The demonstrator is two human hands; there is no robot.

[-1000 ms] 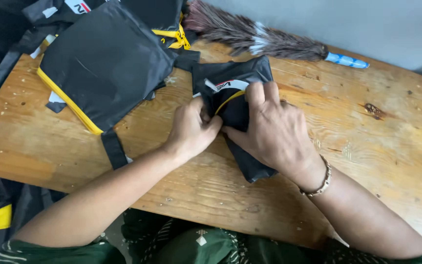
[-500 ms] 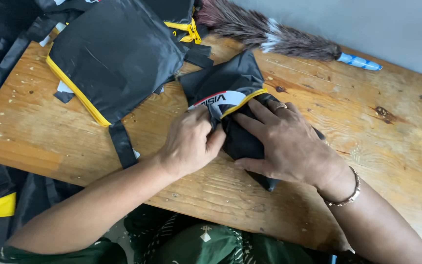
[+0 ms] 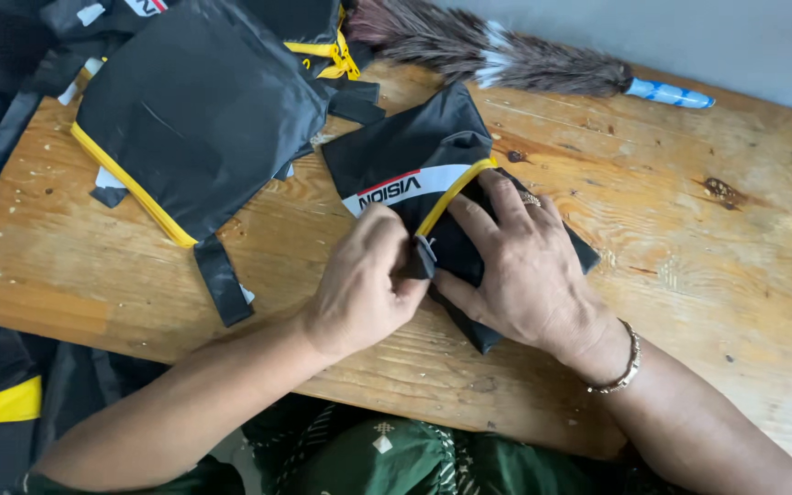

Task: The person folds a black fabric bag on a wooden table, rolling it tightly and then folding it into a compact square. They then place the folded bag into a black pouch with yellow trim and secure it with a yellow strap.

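Since the earlier frame the black pouch (image 3: pixel 433 188) has slid slightly toward the upper middle of the frame, and both hands went along with it; the right hand's fingers now lie further up over the yellow zipper (image 3: pixel 451 194).

Black fabric pouch with a yellow zipper and a white stripe across it sits at centre frame on the wooden table (image 3: pixel 689 247), partly bunched up.

Left hand (image 3: pixel 359 289), centre frame: fingers curled narrow, thumb and fingertips pinching the pouch's edge at the lower end of the zipper; looks like the small black zipper pull is in that pinch, hard to tell.

Right hand (image 3: pixel 520 266), just right of centre: palm down, fingers spread moderately, pressing flat on the pouch. Ring on one finger, bracelet (image 3: pixel 625 362) on the wrist. The two hands touch or nearly touch at the thumbs.

Upper left of frame: larger black bag panel (image 3: pixel 203 110) with yellow piping along its lower left edge and a black strap hanging off its bottom, apart from the pouch. More black and yellow fabric piled at the top and hanging off the left edge.

Top of frame: feather duster (image 3: pixel 497 60) with a blue-and-white handle, lying along the table's far edge, near the pouch's upper corner, not touching. Green patterned clothing at bottom centre.
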